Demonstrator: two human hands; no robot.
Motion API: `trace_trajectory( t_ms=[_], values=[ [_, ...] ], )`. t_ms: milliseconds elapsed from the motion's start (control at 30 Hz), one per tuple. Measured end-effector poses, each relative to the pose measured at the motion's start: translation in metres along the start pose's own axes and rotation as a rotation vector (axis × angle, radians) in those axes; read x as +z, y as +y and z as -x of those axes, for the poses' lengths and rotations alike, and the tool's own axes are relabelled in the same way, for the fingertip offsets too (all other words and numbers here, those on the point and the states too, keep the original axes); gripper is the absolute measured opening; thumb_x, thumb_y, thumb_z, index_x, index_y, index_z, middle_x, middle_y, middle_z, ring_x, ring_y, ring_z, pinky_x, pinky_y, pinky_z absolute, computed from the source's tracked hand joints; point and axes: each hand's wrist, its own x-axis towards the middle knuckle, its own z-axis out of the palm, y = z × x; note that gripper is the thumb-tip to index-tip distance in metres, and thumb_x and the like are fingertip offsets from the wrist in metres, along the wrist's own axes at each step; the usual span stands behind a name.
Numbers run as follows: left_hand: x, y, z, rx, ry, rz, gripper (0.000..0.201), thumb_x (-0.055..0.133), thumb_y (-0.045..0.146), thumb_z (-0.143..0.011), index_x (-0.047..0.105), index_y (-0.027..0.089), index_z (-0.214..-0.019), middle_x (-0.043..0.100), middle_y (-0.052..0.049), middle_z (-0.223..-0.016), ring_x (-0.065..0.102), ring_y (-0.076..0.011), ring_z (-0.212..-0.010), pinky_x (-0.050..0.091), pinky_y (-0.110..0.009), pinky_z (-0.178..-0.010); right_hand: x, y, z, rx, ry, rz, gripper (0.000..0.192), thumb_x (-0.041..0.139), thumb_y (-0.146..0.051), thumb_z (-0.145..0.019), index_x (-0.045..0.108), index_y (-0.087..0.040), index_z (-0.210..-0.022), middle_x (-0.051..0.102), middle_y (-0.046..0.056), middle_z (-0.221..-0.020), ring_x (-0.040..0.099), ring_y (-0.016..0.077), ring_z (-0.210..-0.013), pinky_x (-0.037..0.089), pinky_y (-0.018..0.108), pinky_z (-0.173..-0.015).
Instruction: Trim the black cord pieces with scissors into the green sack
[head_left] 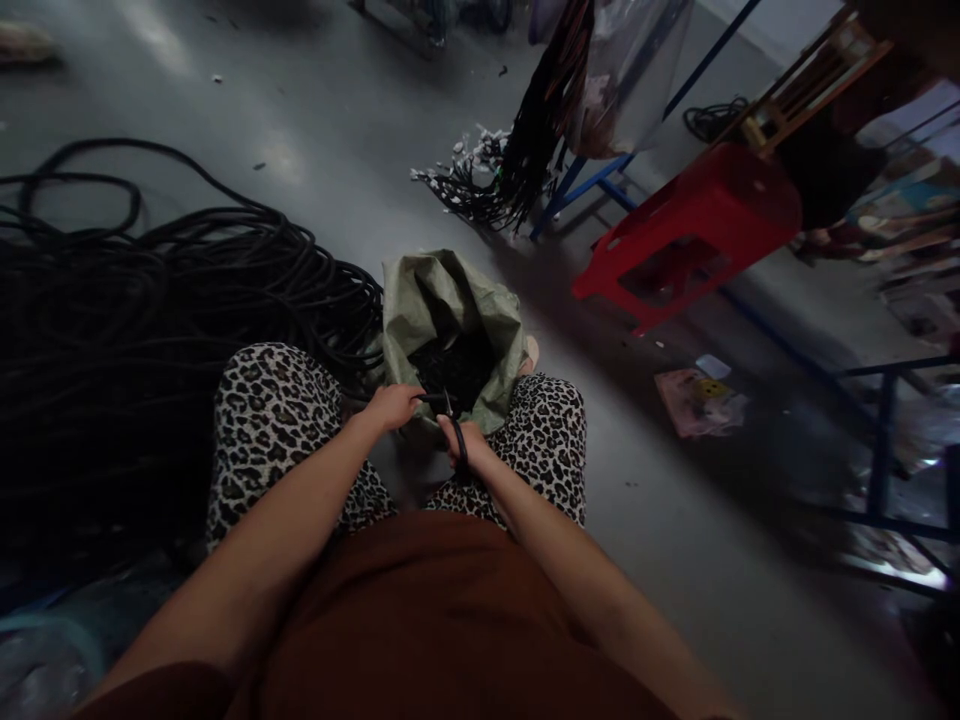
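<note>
Between my knees stands an open woven sack (499,310), pale green, with many small dark pieces (457,365) inside. At the sack's near rim my left hand (394,407) is closed on a black cable (430,398), whose end points to the right over the opening. My right hand (463,440) grips a pair of scissors (460,450) by the black handles. The scissors' blades point up and away, right at the cable; whether they touch it I cannot tell.
A large heap of black cable (247,265) spreads over the floor at left. To the right are a red plastic stool (727,200), a blue metal frame (600,180) with hanging dark wires (536,120), and a flat plastic packet (694,400) on the floor.
</note>
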Motion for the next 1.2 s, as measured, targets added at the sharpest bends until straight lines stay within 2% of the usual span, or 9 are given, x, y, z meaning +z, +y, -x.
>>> trace_trajectory(
  t_ms=[400,567,833,1200],
  values=[
    [0.0013,-0.0022,-0.0016,-0.016,0.008,0.018,0.037,0.042,0.029,-0.086,0.059,0.027,-0.118,0.064,-0.002,-0.117,0.058,-0.0202,-0.107,0.044,-0.028,-0.087,-0.0002,-0.002,0.0024,0.001,0.045,-0.119,0.053,0.04,-0.057,-0.087,0.056,-0.013,-0.061,0.047,0.0,-0.041,0.047,0.0115,-0.031,0.038,0.02,-0.033],
    [0.0056,-0.0063,-0.0033,-0.012,0.028,0.021,0.036,0.042,0.03,-0.086,0.06,0.028,-0.117,0.065,-0.002,-0.114,0.059,-0.02,-0.105,0.044,-0.028,-0.086,-0.0018,-0.0009,-0.0011,0.05,0.075,-0.161,0.054,0.042,-0.061,-0.084,0.056,-0.013,-0.062,0.047,0.001,-0.041,0.046,0.0113,-0.031,0.037,0.02,-0.032],
    [0.0046,-0.0076,-0.0027,-0.012,0.088,0.061,0.036,0.043,0.031,-0.085,0.06,0.025,-0.116,0.065,-0.005,-0.113,0.059,-0.0211,-0.104,0.044,-0.029,-0.086,-0.0019,-0.0002,-0.0018,0.086,0.006,-0.135,0.062,0.039,-0.07,-0.08,0.059,-0.012,-0.068,0.051,0.004,-0.044,0.052,0.0148,-0.037,0.043,0.023,-0.037],
    [0.0067,-0.0091,-0.0032,-0.009,0.091,0.077,0.037,0.043,0.031,-0.086,0.059,0.026,-0.118,0.065,-0.003,-0.115,0.058,-0.0185,-0.106,0.042,-0.026,-0.089,0.0022,-0.0012,0.0002,0.092,-0.078,-0.106,0.061,0.041,-0.068,-0.081,0.059,-0.011,-0.073,0.056,0.005,-0.051,0.056,0.015,-0.043,0.048,0.024,-0.043]
  ],
)
